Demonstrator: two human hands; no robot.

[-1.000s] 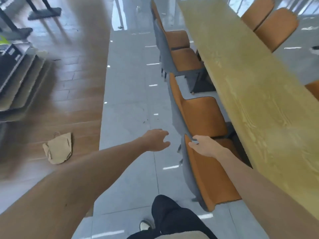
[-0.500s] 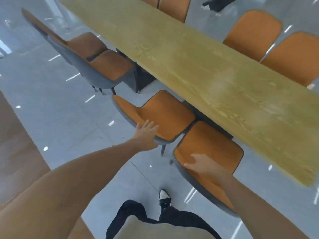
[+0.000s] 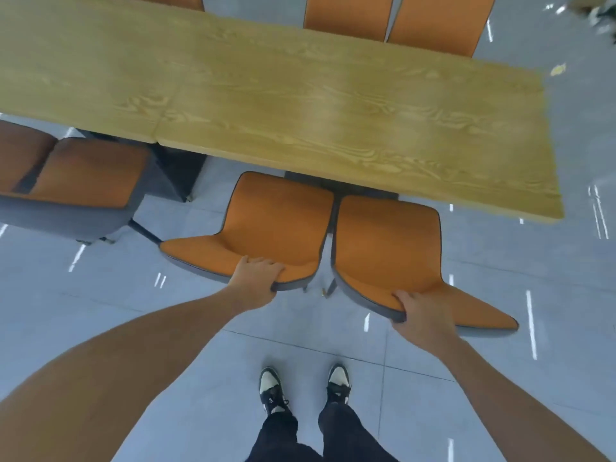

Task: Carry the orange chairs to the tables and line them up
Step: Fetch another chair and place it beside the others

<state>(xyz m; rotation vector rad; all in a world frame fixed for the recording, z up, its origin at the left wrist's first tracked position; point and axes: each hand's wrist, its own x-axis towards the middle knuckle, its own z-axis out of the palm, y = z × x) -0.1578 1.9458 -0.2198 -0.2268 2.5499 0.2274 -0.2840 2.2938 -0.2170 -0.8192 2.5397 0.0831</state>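
Hands clamp chair backs, left hand (image 3: 255, 278) on the eleven-o'clock chair (image 3: 273, 228), right hand (image 3: 421, 315) on its one-o'clock neighbour (image 3: 386, 241), presumably to square both against the table (image 3: 266, 95).

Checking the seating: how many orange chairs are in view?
7, some cropped. Two at the near side, gripped by the left hand and right hand; two at left; three beyond the table. More may be hidden.
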